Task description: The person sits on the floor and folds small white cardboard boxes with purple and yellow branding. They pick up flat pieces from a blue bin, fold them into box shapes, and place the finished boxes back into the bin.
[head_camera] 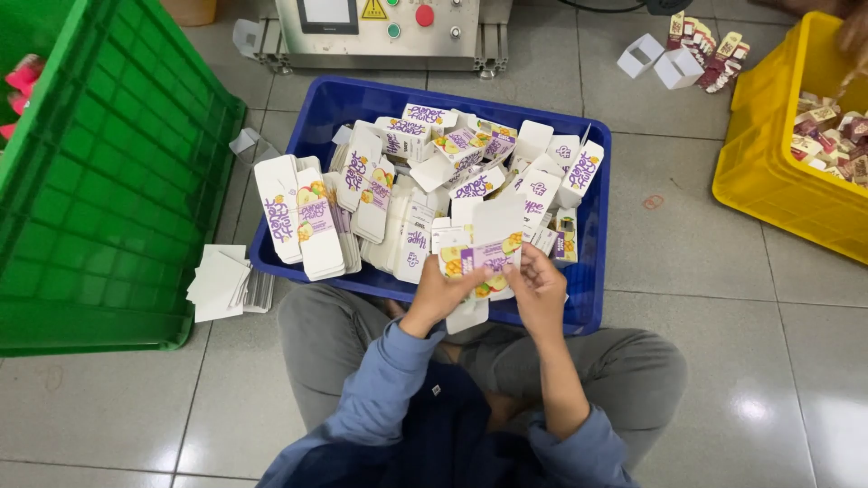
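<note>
Both my hands hold one small white carton (484, 258) with purple lettering and fruit pictures, just above the near rim of a blue crate (592, 271). My left hand (441, 291) grips its left side and my right hand (535, 287) grips its right side. The carton's flap stands open at the top. The blue crate is heaped with several flat and folded cartons of the same kind (425, 172). I sit cross-legged on the tiled floor in grey trousers and a blue jacket.
A tilted green crate (108, 181) stands at the left, with a stack of white flat cartons (221, 282) on the floor beside it. A yellow crate (768, 172) of red cartons sits at the right. A steel machine (389, 32) stands behind the blue crate.
</note>
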